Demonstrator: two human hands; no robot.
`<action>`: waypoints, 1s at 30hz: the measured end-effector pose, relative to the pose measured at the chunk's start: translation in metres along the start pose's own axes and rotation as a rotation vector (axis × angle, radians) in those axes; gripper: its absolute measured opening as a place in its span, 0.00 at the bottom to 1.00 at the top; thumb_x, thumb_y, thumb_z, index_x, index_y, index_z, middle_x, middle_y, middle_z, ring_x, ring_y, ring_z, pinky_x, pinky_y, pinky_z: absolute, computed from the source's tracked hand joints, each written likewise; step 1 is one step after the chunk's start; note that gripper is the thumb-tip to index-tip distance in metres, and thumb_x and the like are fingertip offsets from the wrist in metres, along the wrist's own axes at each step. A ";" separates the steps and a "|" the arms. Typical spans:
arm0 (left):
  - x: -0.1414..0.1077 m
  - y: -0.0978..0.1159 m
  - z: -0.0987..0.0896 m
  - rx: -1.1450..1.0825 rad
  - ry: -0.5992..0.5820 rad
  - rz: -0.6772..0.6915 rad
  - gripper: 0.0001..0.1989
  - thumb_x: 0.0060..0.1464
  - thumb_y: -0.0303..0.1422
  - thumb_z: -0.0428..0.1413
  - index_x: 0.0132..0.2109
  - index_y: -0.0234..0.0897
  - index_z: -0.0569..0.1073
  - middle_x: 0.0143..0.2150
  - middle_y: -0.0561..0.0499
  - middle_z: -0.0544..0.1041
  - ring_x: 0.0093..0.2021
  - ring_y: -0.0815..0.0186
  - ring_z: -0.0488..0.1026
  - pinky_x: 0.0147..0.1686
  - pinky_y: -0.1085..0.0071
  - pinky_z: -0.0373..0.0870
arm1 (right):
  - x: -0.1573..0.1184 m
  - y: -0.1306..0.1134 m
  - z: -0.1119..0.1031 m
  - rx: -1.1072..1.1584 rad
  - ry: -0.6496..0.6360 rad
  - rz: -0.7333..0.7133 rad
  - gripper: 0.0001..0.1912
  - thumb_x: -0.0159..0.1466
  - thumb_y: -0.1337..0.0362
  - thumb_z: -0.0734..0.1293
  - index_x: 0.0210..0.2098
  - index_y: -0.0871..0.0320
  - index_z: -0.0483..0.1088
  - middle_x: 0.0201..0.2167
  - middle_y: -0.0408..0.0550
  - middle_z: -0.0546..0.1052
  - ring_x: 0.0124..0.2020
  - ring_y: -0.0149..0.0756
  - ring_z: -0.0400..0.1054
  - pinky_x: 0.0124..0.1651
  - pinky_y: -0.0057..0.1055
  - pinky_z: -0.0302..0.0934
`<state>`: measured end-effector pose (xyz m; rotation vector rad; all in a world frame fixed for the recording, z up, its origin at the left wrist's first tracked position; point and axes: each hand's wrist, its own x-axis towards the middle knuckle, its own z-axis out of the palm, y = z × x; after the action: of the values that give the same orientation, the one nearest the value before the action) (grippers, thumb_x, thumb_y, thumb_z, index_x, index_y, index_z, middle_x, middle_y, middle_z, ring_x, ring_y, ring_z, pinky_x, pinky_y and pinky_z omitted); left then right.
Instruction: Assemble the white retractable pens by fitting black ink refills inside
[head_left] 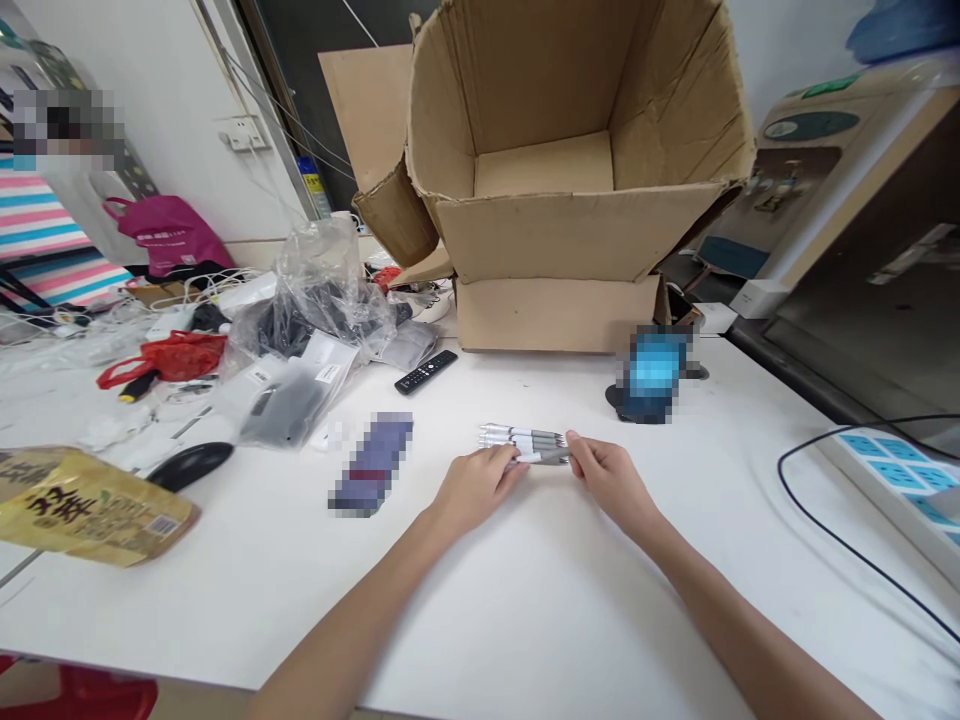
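Note:
Several white and silver pens with grey grips (525,437) lie side by side on the white table. Along the near side of the group is one pen (553,457), spanned by both hands. My left hand (474,488) is closed on its left end, with the fingertips over the barrel. At the tip end, my right hand (609,474) pinches it between thumb and fingers. The pen lies about level, very close to the other pens; whether it touches them I cannot tell. My left fingers hide its rear part.
A large open cardboard box (559,315) stands behind the pens. Left are a remote control (426,372), a blurred dark flat object (373,463), plastic-bagged items (300,395) and a yellow pouch (97,505). Right are a propped blurred screen (654,375), a black cable (821,520) and a power strip (896,475).

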<state>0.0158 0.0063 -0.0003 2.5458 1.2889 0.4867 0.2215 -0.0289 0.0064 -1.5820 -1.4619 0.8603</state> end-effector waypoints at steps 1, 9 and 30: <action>0.001 -0.002 0.000 -0.009 0.017 -0.017 0.14 0.66 0.43 0.42 0.46 0.44 0.69 0.45 0.53 0.79 0.43 0.63 0.76 0.37 0.70 0.69 | 0.001 0.001 -0.002 -0.003 0.030 0.028 0.29 0.67 0.42 0.53 0.17 0.55 0.53 0.15 0.39 0.54 0.17 0.28 0.46 0.21 0.29 0.43; -0.001 -0.008 0.015 0.009 0.178 0.101 0.14 0.65 0.43 0.46 0.43 0.42 0.71 0.40 0.53 0.80 0.40 0.66 0.77 0.37 0.72 0.70 | 0.001 0.008 0.004 -0.505 0.321 -0.634 0.13 0.69 0.57 0.60 0.45 0.55 0.71 0.46 0.54 0.75 0.48 0.46 0.66 0.49 0.42 0.55; -0.002 -0.004 0.021 0.072 0.097 0.002 0.14 0.62 0.38 0.47 0.30 0.40 0.71 0.22 0.57 0.75 0.22 0.70 0.69 0.23 0.74 0.54 | -0.007 0.006 0.014 -0.491 0.099 -0.719 0.12 0.62 0.56 0.67 0.27 0.57 0.67 0.24 0.44 0.74 0.29 0.36 0.65 0.36 0.33 0.51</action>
<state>0.0203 0.0060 -0.0211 2.6122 1.3605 0.5811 0.2110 -0.0349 -0.0051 -1.2282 -2.0692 0.0037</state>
